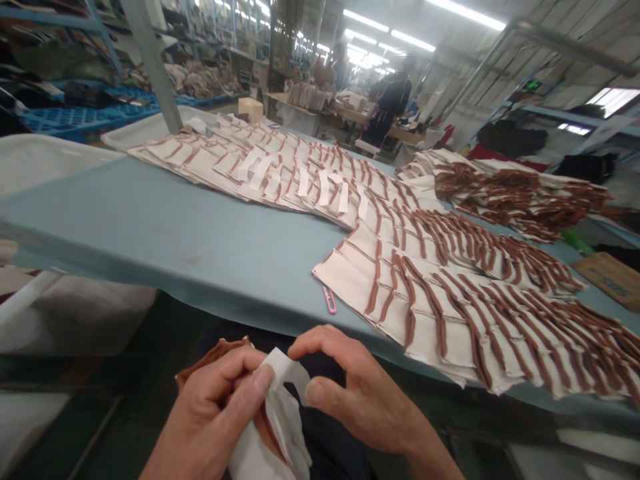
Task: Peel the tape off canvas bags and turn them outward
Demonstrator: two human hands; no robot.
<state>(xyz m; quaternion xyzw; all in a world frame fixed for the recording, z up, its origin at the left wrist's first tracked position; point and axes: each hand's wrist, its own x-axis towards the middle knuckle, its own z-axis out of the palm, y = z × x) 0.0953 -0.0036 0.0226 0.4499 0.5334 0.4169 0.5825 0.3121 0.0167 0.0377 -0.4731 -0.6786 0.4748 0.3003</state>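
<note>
My left hand (215,407) is closed around a brown leather piece (213,357) with white backing paper (280,427), held below the table's near edge. My right hand (350,387) pinches the top corner of that white paper between thumb and forefinger. Both hands meet over my lap. On the pale blue table (175,227) lie overlapping rows of cream fabric pieces with brown strips (450,307), spread from the far left to the near right.
A pink clip (329,299) lies near the table's front edge. White plastic bins (40,160) stand at left. A wooden board (607,277) lies at far right. A metal post (153,63) rises behind the table. A person in dark clothes (390,100) works far back.
</note>
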